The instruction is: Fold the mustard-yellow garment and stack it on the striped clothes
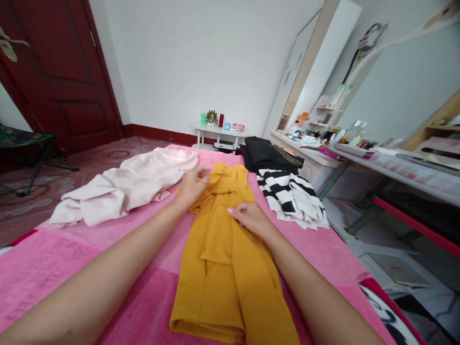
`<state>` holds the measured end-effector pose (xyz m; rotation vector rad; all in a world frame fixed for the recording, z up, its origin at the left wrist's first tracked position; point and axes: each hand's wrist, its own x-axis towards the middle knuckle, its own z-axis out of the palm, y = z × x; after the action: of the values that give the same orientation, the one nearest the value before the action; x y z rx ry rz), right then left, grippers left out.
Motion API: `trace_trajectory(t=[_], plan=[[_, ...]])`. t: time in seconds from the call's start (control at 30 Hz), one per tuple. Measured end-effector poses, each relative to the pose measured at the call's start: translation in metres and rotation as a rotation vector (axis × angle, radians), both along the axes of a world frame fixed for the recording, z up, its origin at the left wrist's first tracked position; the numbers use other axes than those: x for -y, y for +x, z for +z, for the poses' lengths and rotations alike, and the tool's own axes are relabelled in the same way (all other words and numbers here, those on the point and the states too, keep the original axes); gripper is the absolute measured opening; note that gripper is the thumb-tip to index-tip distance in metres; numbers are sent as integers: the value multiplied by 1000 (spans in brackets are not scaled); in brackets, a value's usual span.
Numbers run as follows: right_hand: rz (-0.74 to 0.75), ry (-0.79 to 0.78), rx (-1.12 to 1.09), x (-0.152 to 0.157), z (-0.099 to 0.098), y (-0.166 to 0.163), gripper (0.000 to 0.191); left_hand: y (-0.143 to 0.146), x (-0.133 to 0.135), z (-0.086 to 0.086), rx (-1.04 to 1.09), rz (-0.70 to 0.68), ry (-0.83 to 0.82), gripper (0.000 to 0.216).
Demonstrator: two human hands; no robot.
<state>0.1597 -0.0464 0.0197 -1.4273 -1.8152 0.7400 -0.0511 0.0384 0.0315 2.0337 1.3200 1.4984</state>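
Nearest the camera, a mustard-yellow garment (230,268) lies lengthwise down the middle of a pink blanket (72,268), folded into a long narrow strip with one panel laid over another. Both forearms reach out over it. The right hand (251,216) rests on the cloth about midway up the strip, its fingers curled together and pinching a fold at the edge of the upper panel. The left hand (192,184) sits farther up, at the garment's left top corner, fingers closed on a bunched piece of the yellow fabric.

Left of that hand, touching the yellow cloth, a pale pink garment (122,189) lies crumpled. Right of the yellow piece, a black-and-white striped garment (291,196) lies loosely folded, with a black garment (266,152) just behind it.

Beyond the blanket, a small white table (215,132) stands against the wall, carrying small items too distant to identify. A dark red door (61,72) stands at far left.
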Motion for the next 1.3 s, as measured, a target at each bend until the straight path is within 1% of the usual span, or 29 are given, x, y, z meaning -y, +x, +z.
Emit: trace_trajectory(t=[0.03, 0.07, 0.13, 0.23, 0.3, 0.33, 0.43, 0.5, 0.57, 0.67, 0.73, 0.8, 0.9, 0.97, 1.03, 1.07, 1.1, 1.13, 1.17, 1.2, 1.23, 1.3], plan=[[26, 10, 71, 7, 5, -2, 43, 9, 3, -5, -111, -49, -47, 34], [53, 12, 147, 15, 11, -4, 45, 18, 5, -11, -217, -68, -68, 40], [97, -1, 300, 36, 25, -8, 44, 32, 8, -19, -402, -60, -70, 51], [145, -52, 527, 67, 42, -10, 43, 45, 4, -23, -606, -29, -81, 57], [182, -71, 632, 83, 45, -10, 42, 51, -4, -22, -695, -8, -91, 54], [197, -66, 663, 89, 44, -9, 40, 53, -9, -21, -728, 4, -90, 49], [187, -22, 672, 97, 35, -5, 25, 60, -24, -18, -784, 21, -84, 30], [144, -41, 593, 94, 30, -1, 21, 64, -33, -13, -785, 22, -77, 26], [87, -80, 426, 86, 30, 2, 24, 68, -43, -6, -765, 37, -61, 31], [-1, -78, 165, 77, 35, 2, 30, 74, -58, 6, -672, 52, 0, 36], [-17, -76, 97, 75, 37, -3, 33, 78, -67, 9, -589, 31, 47, 36], [35, -107, 124, 77, 37, -9, 35, 81, -71, 6, -538, 6, 39, 37], [116, -107, 188, 77, 35, -12, 37, 79, -69, -10, -526, -9, -39, 38], [76, -5, 206, 71, 33, -10, 31, 75, -65, -20, -517, -7, -70, 40], [3, 170, 250, 61, 29, -8, 17, 71, -62, -25, -493, 3, -76, 41], [-7, 253, 291, 56, 25, -7, 22, 69, -61, -25, -478, 13, -78, 41], [9, 311, 337, 53, 19, -7, 36, 69, -60, -24, -464, 28, -82, 39], [52, 334, 388, 51, 13, -8, 48, 68, -59, -22, -451, 48, -87, 38], [112, 324, 439, 50, 7, -9, 56, 68, -59, -19, -440, 70, -92, 35], [172, 292, 485, 51, 1, -10, 60, 68, -59, -16, -431, 92, -98, 33], [219, 253, 522, 53, -4, -11, 61, 69, -59, -13, -426, 117, -103, 31], [264, 195, 570, 59, -9, -13, 61, 70, -60, -6, -432, 163, -88, 28]])
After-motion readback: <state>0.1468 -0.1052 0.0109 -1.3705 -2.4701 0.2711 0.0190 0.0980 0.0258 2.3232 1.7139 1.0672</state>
